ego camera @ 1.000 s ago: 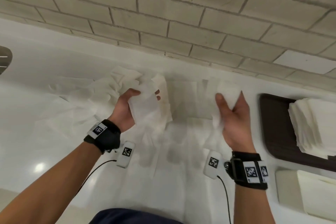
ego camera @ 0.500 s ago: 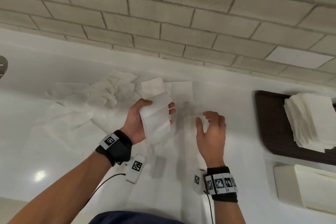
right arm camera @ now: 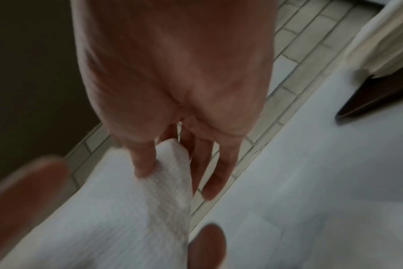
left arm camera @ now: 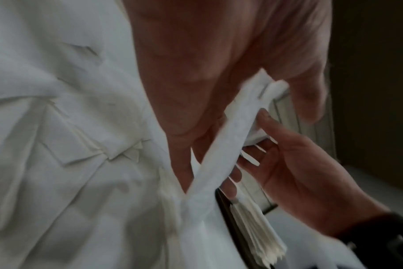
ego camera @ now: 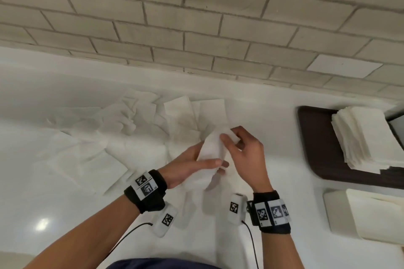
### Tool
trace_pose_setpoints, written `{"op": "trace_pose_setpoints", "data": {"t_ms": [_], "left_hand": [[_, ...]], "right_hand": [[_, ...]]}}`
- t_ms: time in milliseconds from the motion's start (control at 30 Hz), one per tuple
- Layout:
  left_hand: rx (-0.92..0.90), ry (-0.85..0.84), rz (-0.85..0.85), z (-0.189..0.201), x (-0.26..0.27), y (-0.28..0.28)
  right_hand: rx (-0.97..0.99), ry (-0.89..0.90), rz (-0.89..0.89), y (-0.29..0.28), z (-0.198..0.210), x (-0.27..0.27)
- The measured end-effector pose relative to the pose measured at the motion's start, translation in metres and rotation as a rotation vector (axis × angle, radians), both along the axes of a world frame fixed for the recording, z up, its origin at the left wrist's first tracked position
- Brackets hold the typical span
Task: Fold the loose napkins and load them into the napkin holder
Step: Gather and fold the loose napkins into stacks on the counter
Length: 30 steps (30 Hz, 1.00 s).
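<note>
A white napkin [ego camera: 212, 150], partly folded into a narrow strip, is held between both hands above the counter's middle. My left hand [ego camera: 218, 165] grips its lower half, thumb lying across the front. My right hand [ego camera: 229, 137] pinches its upper end between thumb and fingers, which the right wrist view shows close up on the napkin [right arm camera: 170, 174]. In the left wrist view the napkin [left arm camera: 219, 154] runs as a band across my left palm. Several loose napkins [ego camera: 105, 137] lie spread and crumpled on the counter to the left. A cream box-shaped napkin holder [ego camera: 349, 214] stands at the lower right.
A dark brown tray [ego camera: 314, 137] at the right carries a tall stack of folded napkins [ego camera: 367, 137]. The white counter [ego camera: 32, 181] ends at a grey brick wall [ego camera: 196, 28] behind. More flat napkins lie under and behind my hands.
My right hand has let go of its earlier napkin, swung left and taken hold of the upper end of the napkin in my left hand. Both hands have come together lower over the counter.
</note>
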<state>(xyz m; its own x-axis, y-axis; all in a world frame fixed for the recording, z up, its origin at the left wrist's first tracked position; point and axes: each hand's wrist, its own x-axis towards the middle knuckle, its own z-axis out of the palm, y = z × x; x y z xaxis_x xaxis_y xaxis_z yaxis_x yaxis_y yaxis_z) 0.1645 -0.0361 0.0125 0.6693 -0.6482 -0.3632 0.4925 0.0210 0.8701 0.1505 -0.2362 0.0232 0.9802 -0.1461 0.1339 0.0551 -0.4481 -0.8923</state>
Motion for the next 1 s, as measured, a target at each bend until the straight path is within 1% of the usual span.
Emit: {"op": "trace_pose_setpoints", "data": {"t_ms": [33,67,100,133,167,200,233,267,300,367,433,467,500,533,600,667,733,833,900,933,1000], "left_hand": [[0.071,-0.069,-0.008,-0.002,-0.002,-0.005],[0.113,-0.107,-0.009,-0.004,-0.004,-0.010],[0.128,-0.122,-0.001,-0.005,-0.007,-0.015],[0.124,-0.125,0.017,-0.006,-0.010,-0.021],[0.116,-0.126,0.041,-0.006,-0.013,-0.027],[0.113,-0.136,0.067,-0.007,-0.015,-0.033],[0.120,-0.151,0.083,-0.009,-0.016,-0.038],[0.140,-0.165,0.079,-0.009,-0.015,-0.043],[0.187,-0.190,0.055,-0.010,-0.012,-0.047],[0.337,-0.292,-0.007,-0.014,0.002,-0.047],[0.496,-0.431,-0.010,-0.024,0.026,-0.038],[0.599,-0.536,0.024,-0.032,0.043,-0.030],[0.707,-0.642,0.088,-0.038,0.061,-0.021],[0.785,-0.713,0.175,-0.046,0.080,-0.012],[0.905,-0.792,0.310,-0.059,0.119,0.006],[1.035,-0.790,0.325,-0.065,0.156,0.022],[1.102,-0.718,0.251,-0.069,0.185,0.036],[1.130,-0.647,0.012,-0.076,0.211,0.050],[1.134,-0.656,-0.084,-0.077,0.216,0.051],[1.115,-0.682,-0.088,-0.075,0.215,0.050],[1.001,-0.751,-0.063,-0.068,0.207,0.046]], "right_hand": [[0.015,0.009,-0.053,-0.005,-0.001,-0.001],[0.075,-0.005,-0.143,-0.008,-0.002,-0.002],[0.199,-0.012,-0.261,-0.009,-0.004,-0.003],[0.355,0.018,-0.362,-0.010,-0.007,-0.006],[0.482,0.093,-0.423,-0.010,-0.011,-0.010],[0.526,0.172,-0.435,-0.008,-0.015,-0.016],[0.493,0.234,-0.411,-0.007,-0.024,-0.021],[0.434,0.255,-0.397,-0.007,-0.036,-0.026],[0.359,0.241,-0.426,-0.009,-0.046,-0.029],[0.206,0.178,-0.532,-0.019,-0.063,-0.030],[0.025,0.185,-0.572,-0.032,-0.076,-0.028],[-0.068,0.215,-0.548,-0.037,-0.082,-0.028],[-0.163,0.258,-0.515,-0.041,-0.087,-0.029],[-0.263,0.314,-0.478,-0.043,-0.092,-0.030],[-0.477,0.427,-0.406,-0.043,-0.102,-0.033],[-0.631,0.451,-0.371,-0.037,-0.108,-0.035],[-0.677,0.413,-0.425,-0.028,-0.105,-0.033],[-0.740,0.304,-0.459,-0.018,-0.094,-0.023],[-0.657,0.259,-0.458,-0.013,-0.079,-0.014],[-0.590,0.234,-0.433,-0.010,-0.073,-0.008],[-0.438,0.141,-0.338,-0.006,-0.063,0.003]]}}
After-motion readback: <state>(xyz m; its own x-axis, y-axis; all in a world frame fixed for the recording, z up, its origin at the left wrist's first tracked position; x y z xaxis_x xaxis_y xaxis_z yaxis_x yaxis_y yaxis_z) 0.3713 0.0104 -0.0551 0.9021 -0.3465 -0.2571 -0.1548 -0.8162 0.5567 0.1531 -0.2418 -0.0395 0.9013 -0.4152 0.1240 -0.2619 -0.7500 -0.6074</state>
